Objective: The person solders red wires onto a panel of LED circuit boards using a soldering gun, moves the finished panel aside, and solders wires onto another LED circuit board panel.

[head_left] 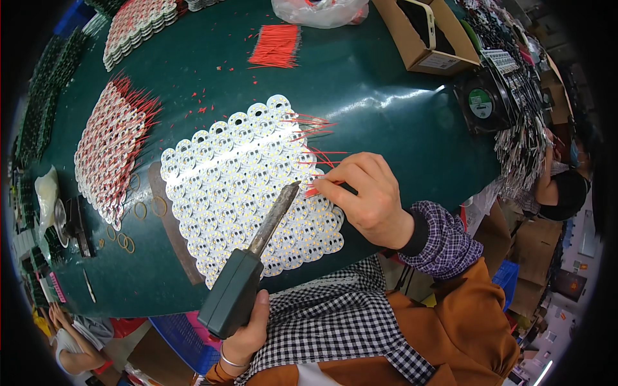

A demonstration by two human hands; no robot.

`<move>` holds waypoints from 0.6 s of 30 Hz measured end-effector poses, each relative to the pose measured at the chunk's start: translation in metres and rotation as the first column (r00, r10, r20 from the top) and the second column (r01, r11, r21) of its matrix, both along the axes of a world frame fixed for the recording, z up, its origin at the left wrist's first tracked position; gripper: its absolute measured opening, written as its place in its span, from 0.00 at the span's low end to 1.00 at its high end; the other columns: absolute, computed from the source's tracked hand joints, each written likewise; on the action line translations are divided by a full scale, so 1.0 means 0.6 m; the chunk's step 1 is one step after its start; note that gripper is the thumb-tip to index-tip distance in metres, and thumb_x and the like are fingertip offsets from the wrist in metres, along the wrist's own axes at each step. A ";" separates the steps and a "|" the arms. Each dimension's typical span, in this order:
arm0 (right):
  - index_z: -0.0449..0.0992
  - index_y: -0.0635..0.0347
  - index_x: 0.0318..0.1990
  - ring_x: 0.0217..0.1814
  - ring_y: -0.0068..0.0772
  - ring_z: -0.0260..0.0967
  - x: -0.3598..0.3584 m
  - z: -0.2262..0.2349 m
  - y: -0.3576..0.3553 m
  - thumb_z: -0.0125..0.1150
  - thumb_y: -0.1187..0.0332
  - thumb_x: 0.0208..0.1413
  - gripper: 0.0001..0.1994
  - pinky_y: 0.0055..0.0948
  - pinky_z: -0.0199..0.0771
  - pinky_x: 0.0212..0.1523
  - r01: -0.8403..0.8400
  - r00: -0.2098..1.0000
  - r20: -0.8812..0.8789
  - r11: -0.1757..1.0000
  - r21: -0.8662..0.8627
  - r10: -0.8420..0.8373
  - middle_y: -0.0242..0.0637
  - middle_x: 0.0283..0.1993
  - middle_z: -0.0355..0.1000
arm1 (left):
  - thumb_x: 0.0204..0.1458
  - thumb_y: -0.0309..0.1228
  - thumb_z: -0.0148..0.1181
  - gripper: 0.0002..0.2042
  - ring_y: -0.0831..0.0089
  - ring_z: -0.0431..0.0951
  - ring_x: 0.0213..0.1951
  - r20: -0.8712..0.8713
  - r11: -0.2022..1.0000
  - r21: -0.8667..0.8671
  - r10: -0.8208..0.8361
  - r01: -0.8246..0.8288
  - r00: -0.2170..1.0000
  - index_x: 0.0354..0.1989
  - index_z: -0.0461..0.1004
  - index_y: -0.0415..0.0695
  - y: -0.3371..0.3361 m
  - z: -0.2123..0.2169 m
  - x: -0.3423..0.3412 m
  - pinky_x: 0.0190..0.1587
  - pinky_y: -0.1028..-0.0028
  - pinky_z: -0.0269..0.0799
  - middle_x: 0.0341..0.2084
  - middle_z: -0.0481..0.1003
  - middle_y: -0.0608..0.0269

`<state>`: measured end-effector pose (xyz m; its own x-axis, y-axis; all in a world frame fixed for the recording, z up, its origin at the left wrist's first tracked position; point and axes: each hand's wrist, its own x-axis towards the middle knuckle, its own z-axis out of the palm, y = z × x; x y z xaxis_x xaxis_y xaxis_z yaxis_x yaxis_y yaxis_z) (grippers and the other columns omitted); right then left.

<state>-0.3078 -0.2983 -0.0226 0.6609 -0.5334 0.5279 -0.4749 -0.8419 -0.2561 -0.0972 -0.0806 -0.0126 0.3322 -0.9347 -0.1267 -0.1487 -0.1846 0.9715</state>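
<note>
Left hand (248,334): closed around the dark green handle of a soldering iron (248,270), gripped low at the butt so the long metal tip reaches up and forward over the work while the hand itself stays off the boards.
Iron tip: angled toward the right edge of the sheet of round white boards (248,186), ending just beside the right hand's fingertips, which looks like the spot being worked.
Right hand (367,196): fingers pinched shut on thin red wires (315,188), held at the right edge of the sheet so the wire ends lie on a board close to the tip.
Sheet of boards: many small white discs with yellow dots, joined in one flat panel lying in the middle of the dark green surface (386,122), straight in front of the person, within reach of both hands.
Finished edge: the discs along the upper right already have red wires (309,132) sticking out sideways, clear of the rest of the panel.
Wire supply: a loose bundle of red wires (277,45) lies farther back on the surface, well apart from the panel.
Left side: another panel with red wires (109,154) lies left of the work; rubber bands (138,209) lie between the two.
Far right: a small black fan (481,103) stands on the surface, facing the work area, probably for fumes.
Back: an open cardboard box (428,35).
</note>
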 end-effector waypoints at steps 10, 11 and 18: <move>0.81 0.61 0.38 0.37 0.36 0.72 0.000 -0.009 0.003 0.63 0.73 0.41 0.13 0.39 0.73 0.45 -0.001 1.000 0.025 1.000 -0.007 0.001 0.31 0.32 0.72 | 0.54 0.15 0.61 0.18 0.83 0.72 0.28 0.062 0.998 0.046 -0.038 0.036 0.997 0.54 0.73 0.35 -0.020 -0.002 -0.005 0.27 0.81 0.68 0.43 0.77 0.60; 0.81 0.61 0.38 0.37 0.36 0.72 0.000 -0.009 0.003 0.63 0.73 0.41 0.13 0.39 0.73 0.45 -0.001 1.000 0.025 1.000 -0.007 0.001 0.31 0.32 0.72 | 0.54 0.16 0.62 0.17 0.83 0.72 0.28 0.126 0.997 0.036 -0.074 0.070 0.989 0.53 0.74 0.35 -0.020 -0.003 -0.004 0.28 0.81 0.68 0.42 0.78 0.61; 0.81 0.61 0.38 0.36 0.35 0.71 -0.002 -0.012 0.004 0.63 0.73 0.42 0.12 0.40 0.74 0.46 0.007 1.000 0.018 1.000 -0.013 -0.007 0.31 0.32 0.72 | 0.54 0.16 0.62 0.15 0.83 0.72 0.27 0.234 0.994 0.022 -0.111 0.109 0.966 0.51 0.74 0.35 -0.022 -0.003 -0.002 0.29 0.81 0.69 0.39 0.77 0.62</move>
<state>-0.3090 -0.2960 -0.0295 0.6475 -0.5309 0.5467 -0.4758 -0.8420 -0.2541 -0.0987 -0.0935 -0.0141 0.2492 -0.9662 -0.0657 -0.3922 -0.1627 0.9054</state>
